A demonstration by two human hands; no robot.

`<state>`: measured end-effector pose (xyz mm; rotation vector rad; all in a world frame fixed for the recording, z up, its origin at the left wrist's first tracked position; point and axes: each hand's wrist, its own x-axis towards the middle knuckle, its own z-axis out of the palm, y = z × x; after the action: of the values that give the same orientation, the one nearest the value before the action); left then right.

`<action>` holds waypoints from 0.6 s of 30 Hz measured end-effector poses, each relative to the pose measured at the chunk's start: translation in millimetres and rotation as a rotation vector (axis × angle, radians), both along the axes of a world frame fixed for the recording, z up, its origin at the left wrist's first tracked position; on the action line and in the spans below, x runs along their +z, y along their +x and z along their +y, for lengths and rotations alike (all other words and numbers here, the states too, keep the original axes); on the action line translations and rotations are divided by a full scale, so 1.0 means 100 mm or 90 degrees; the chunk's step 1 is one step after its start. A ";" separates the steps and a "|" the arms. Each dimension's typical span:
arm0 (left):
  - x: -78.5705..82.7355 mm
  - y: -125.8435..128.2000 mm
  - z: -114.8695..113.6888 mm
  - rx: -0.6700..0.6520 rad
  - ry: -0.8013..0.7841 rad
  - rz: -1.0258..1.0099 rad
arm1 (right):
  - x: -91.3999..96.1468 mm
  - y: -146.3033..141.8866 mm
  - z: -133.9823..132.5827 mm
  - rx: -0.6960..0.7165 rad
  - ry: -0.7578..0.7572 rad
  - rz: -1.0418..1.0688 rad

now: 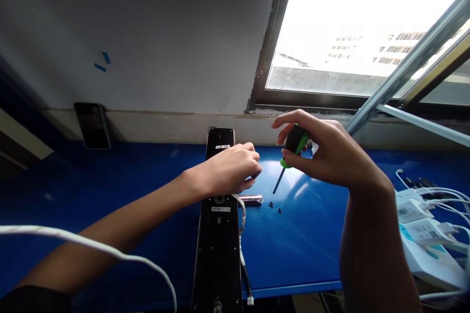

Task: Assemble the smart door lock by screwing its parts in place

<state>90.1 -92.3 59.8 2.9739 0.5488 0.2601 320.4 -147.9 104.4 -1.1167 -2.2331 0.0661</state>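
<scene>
A long black door-lock panel (218, 244) lies lengthwise on the blue table (301, 244), reaching from the wall to the near edge. My left hand (229, 168) rests over its upper part with the fingers curled together in a pinch; what they hold is hidden. My right hand (325, 151) hovers to the right of the panel and grips a screwdriver (292, 154) with a black and green handle, its shaft pointing down and left at the table. A few tiny black screws (274, 206) lie under the tip. A white cable (242, 234) runs along the panel's right side.
A small clear plastic packet (251, 200) lies beside the panel. A black phone (92, 125) leans on the wall at the left. White chargers and cables (426, 225) pile up at the right edge. A white cord (91, 247) crosses the near left. A window is above.
</scene>
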 end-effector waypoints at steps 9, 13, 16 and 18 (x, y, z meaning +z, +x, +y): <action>-0.36 0.72 0.23 -0.103 -0.097 0.177 | -0.78 0.63 0.16 0.061 -0.272 0.386; -0.50 0.91 0.22 -0.116 -0.086 0.196 | -0.96 0.76 0.21 0.048 -0.307 0.413; -0.58 1.00 0.20 -0.129 -0.085 0.206 | -0.99 0.82 0.21 0.036 -0.315 0.428; -0.62 1.04 0.19 -0.136 -0.085 0.214 | -1.00 0.85 0.20 0.031 -0.316 0.438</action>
<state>194.5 -73.5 -1.7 2.9248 0.2582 -0.2870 405.0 -127.9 4.3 -1.0644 -1.6464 0.9225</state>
